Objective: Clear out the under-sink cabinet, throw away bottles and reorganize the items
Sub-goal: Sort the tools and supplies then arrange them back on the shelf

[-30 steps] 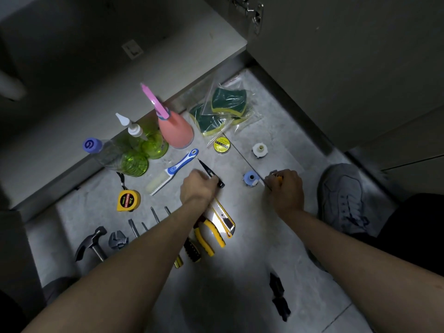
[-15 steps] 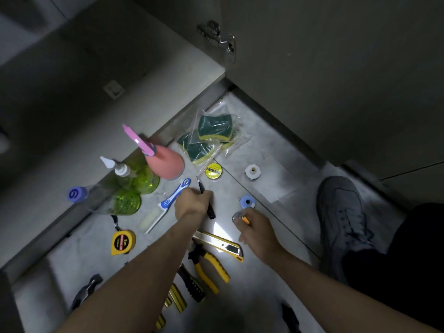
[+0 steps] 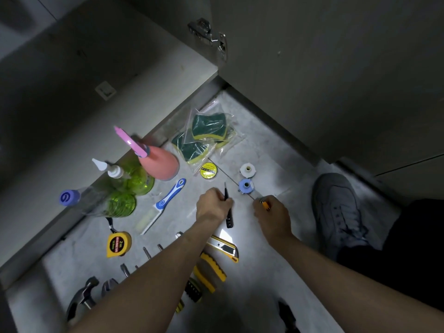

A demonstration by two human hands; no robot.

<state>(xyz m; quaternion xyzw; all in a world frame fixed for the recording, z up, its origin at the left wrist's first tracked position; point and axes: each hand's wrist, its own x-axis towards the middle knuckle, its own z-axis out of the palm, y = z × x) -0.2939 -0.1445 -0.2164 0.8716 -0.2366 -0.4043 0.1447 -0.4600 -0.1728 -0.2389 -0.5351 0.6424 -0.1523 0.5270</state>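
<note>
- The left hand (image 3: 211,205) curls round a slim black tool (image 3: 228,212), whose point sticks out toward 12 o'clock and whose butt shows toward 6.
- The right hand (image 3: 272,215), at 3 o'clock of the left, pinches a small orange-and-metal item (image 3: 263,203); what it is cannot be told.
- The bottles stand on the floor by the cabinet edge, at 10 o'clock of the hands: a pink spray bottle (image 3: 161,164), a green bottle (image 3: 134,179) with a white nozzle, and a clear bottle (image 3: 101,203) with a blue cap marked with a "G"-like sign.
- A yellow tape roll (image 3: 208,170) reads "P.V.C."; the smaller print is too fine to read.
- The yellow tape measure (image 3: 118,243), at 8 o'clock of the left hand, reads "2m".
- Bagged green-yellow sponges (image 3: 206,135) lie at 12 o'clock.
- A blue-white brush (image 3: 165,203) lies between the bottles and the left hand.
</note>
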